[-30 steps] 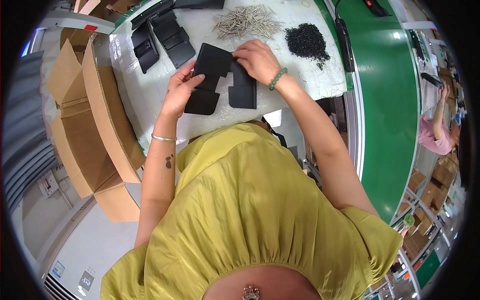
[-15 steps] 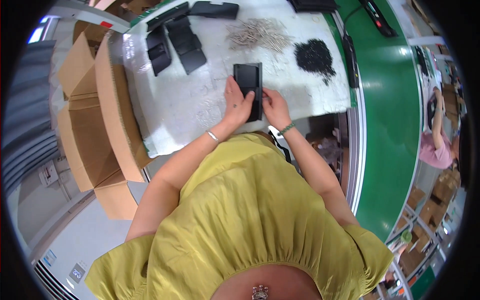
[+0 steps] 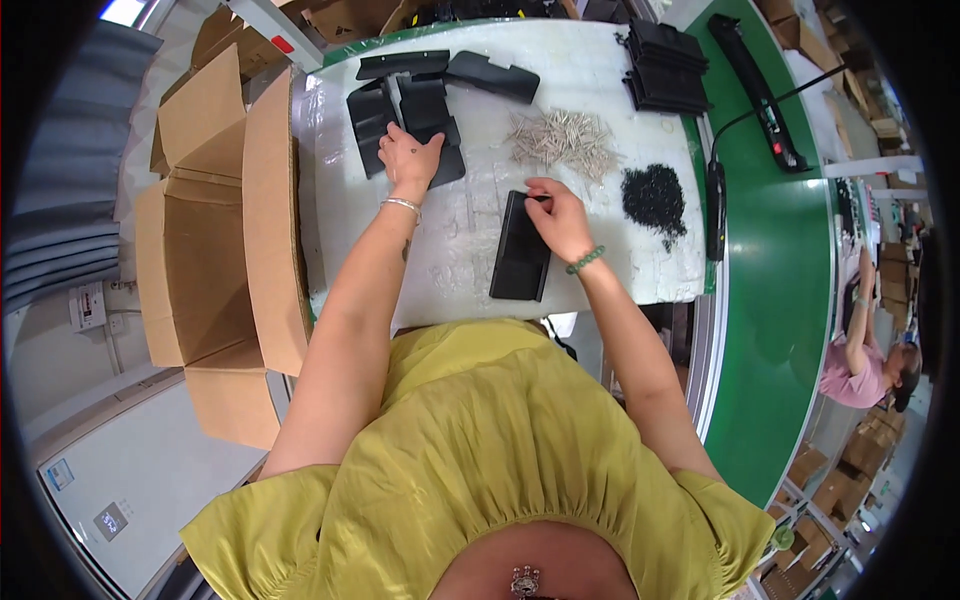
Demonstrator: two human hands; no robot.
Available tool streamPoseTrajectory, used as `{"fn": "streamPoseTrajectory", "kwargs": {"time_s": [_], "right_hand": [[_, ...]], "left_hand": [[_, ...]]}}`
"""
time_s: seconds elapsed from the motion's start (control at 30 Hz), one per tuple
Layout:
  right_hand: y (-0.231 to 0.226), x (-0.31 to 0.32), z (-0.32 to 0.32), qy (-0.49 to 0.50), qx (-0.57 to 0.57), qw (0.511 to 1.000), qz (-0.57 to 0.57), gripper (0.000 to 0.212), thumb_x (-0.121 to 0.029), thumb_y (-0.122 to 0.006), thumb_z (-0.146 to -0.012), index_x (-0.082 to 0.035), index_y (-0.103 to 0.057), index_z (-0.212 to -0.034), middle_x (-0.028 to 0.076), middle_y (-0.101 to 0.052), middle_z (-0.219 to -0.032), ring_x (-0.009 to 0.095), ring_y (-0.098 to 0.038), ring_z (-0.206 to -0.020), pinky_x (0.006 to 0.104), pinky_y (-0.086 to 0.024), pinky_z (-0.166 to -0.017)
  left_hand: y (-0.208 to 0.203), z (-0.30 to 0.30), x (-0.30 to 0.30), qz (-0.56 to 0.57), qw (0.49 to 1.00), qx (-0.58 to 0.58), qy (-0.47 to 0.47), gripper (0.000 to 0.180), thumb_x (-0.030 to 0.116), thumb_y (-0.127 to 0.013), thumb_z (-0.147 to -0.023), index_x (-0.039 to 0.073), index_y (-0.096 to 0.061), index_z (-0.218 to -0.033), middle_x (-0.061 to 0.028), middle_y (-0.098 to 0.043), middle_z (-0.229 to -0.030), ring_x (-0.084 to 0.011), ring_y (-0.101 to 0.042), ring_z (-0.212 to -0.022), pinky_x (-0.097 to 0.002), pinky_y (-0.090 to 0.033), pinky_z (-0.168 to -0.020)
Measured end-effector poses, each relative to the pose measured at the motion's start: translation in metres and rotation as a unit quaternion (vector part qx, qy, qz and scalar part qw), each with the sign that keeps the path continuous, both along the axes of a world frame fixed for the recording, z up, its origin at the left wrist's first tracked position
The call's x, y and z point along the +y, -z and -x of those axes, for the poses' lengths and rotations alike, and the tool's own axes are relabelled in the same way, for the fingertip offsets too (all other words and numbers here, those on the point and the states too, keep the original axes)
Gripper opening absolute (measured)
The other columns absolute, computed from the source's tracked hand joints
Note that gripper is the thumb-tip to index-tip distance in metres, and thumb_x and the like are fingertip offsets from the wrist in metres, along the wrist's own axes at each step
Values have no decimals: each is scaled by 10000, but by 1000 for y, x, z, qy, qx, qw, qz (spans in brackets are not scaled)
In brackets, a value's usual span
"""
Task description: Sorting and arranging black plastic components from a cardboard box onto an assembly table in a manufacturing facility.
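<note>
A shallow black plastic housing (image 3: 520, 255) lies lengthwise on the white-covered table in front of me. My right hand (image 3: 562, 218) is closed at its far end, thumb and fingertips pinched at the corner; anything small between them is hidden. Farther left, my left hand (image 3: 408, 160) reaches over a group of black plastic panels (image 3: 425, 100), fingers spread and touching the panel beneath. Beyond the housing is a loose pile of thin silvery pins (image 3: 565, 140). A heap of small black pieces (image 3: 654, 203) sits to the right.
An open cardboard box (image 3: 205, 270) stands against the table's left side. Stacked black parts (image 3: 667, 68) occupy the far right corner. A black power tool with a cable (image 3: 760, 95) rests on the green surface (image 3: 780, 300) at right. Another person (image 3: 858, 365) works farther right.
My left hand has left the housing and moved far left onto the black panels. My right hand has shifted from the housing's side to its far end. The view has also shifted.
</note>
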State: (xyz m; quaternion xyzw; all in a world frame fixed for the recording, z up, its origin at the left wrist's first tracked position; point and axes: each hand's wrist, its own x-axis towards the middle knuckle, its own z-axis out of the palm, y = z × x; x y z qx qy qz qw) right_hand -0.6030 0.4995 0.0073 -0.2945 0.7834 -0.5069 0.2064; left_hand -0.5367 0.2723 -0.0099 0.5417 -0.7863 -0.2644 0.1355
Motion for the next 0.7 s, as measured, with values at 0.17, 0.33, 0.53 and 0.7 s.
{"fn": "streamPoseTrajectory", "kwargs": {"time_s": [0.17,0.33,0.53,0.7], "right_hand": [[-4,-64,25,-56,54,997,-9,267,-137,-567,-744,-16,-617,-977,122,-642,-868,240,-620,-696,324,-492,-669],[36,-145,62,-74,100,992,-12,284,-190,-545,-744,-33,-631,-964,145,-651,-884,305,-625,-781,380,-488,-713],[65,-236,84,46,57,994,-75,312,-258,-583,-763,-52,-656,-985,172,-644,-944,315,-621,-875,369,-481,-795],[75,-239,80,-34,-46,986,-159,308,-266,-665,-736,-21,-673,-921,169,-661,-864,273,-642,-792,347,-504,-725]], "left_hand": [[8,-4,-9,0,1000,14,-11,686,211,-727,-664,60,-385,-1238,-203,-381,-1199,-379,-428,-1079,-393,-395,-916],[10,-15,-9,22,999,36,6,558,270,-725,-684,72,-472,-1139,-186,-396,-1133,-343,-441,-1051,-377,-409,-888],[15,-38,25,11,994,110,-3,580,217,-735,-664,62,-447,-1143,-188,-416,-1113,-352,-459,-1026,-400,-425,-845],[18,-44,18,-170,979,109,-11,643,201,-769,-620,55,-463,-1166,-126,-614,-917,-295,-588,-885,-381,-460,-785]]}}
